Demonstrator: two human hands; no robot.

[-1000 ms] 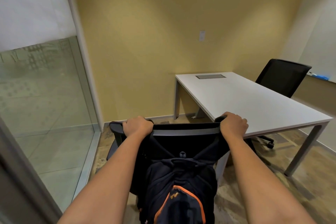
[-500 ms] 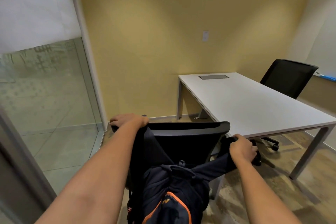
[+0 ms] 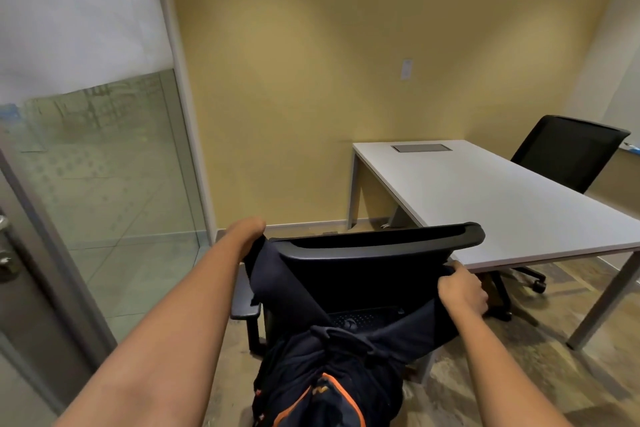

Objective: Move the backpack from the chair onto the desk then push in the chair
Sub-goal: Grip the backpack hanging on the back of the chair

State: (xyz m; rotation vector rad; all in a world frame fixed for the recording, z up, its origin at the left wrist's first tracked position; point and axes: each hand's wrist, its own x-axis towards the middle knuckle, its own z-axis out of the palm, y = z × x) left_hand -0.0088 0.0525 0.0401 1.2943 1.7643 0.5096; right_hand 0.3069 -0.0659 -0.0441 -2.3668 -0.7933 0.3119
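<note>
Left hand: my left hand (image 3: 247,230) is up at the left end of the chair's top rail, fingers curled down and pinching the backpack's left strap (image 3: 277,284); the fingertips themselves are hidden behind the strap.
Right hand: my right hand (image 3: 462,291) sits lower, at the right edge of the backrest, fist closed tight around the right strap (image 3: 429,322), thumb on top.
Backpack: the dark backpack (image 3: 325,378) with orange trim hangs against the near side of the backrest, just below the centre of the view, straps stretched out to both my hands.
Chair: the black chair (image 3: 381,246) is right in front of me, back towards me, near the near-left corner of the desk and not tucked under it.
Desk: the white desk (image 3: 485,198) stands to the right, its top bare apart from a grey inset panel (image 3: 421,148) at the far end.
Second chair: another black chair (image 3: 568,152) stands on the far right side of the desk.
Left side: a glass partition (image 3: 104,166), frosted higher up.
</note>
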